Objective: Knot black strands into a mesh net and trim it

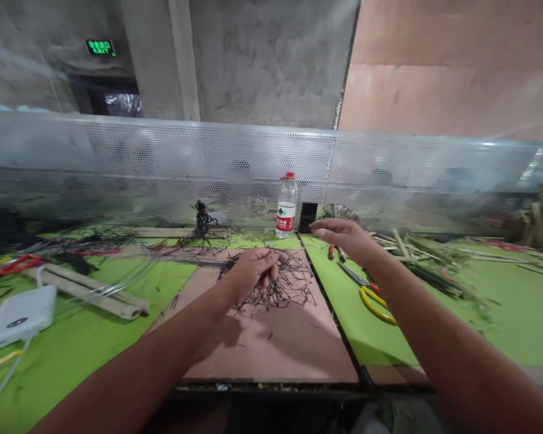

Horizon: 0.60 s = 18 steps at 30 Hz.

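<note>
along a workbench under a concrete wall [271, 60], a green exit sign [100, 47] glows high on the left and a plywood sheet [452, 66] fills the upper right. a perforated metal screen [253, 157] runs behind the bench. green mats [489, 313] cover most of the top, with a pinkish board [262, 343] set between them in front of the person.

on the left mat lie a white power bank [18, 316], bamboo strips [85, 289] and red-handled scissors [20, 264]. a bundle of thin strips [434, 265] lies on the right mat, and pale bundled stalks [540, 220] sit at the far right. a water bottle [286, 205] with a red cap stands upright at the back, just beside a small black block [308, 217]. a second dark clump [202, 223] stands up near the screen.

a loose tangle of dark fibres [276, 289] lies on the board. the left hand [253, 274] rests on its near side, fingers [266, 265] curled shut; they seem to pinch some strands, though the hand hides the grip. the right hand [344, 235] hovers empty over the back of the right mat, fingers [321, 226] spread open, near red-handled pliers [336, 253] and above yellow-handled scissors [373, 301].
</note>
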Tool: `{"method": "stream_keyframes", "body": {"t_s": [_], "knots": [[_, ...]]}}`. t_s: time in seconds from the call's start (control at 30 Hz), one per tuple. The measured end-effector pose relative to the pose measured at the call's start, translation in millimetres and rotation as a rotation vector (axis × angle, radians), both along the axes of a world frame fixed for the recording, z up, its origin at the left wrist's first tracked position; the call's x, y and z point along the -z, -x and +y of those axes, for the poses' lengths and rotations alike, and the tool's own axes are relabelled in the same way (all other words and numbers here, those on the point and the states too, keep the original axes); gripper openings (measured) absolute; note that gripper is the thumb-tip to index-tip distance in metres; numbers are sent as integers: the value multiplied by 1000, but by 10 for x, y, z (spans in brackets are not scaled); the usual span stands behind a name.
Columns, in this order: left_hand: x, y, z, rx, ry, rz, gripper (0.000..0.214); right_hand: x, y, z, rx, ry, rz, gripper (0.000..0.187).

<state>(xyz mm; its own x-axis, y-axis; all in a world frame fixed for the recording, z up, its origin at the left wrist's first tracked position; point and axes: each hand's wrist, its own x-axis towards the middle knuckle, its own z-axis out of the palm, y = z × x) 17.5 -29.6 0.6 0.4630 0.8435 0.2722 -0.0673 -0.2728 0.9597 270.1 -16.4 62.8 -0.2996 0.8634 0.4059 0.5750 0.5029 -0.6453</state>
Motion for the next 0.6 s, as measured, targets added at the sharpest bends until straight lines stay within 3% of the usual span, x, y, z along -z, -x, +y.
{"method": "stream_keyframes", "body": {"t_s": [0.07, 0.17, 0.4, 0.5, 0.6], "knots": [[35, -58, -17, -6, 34, 45, 35, 38, 306, -137, -209, 52, 45, 34], [79, -82, -8, 2, 33, 62, 34, 166, 575, -188, -374, 91, 110, 35], [51, 11, -12, 143, 162, 74, 35, 316, 536, -27, -740, 257, 237, 74], [21, 52, -44, 237, 206, 129, 32, 339, 527, -30, -792, 314, 274, 63], [11, 53, -76, 269, 237, 161, 33, 431, 617, -44, -734, 262, 356, 34]]}}
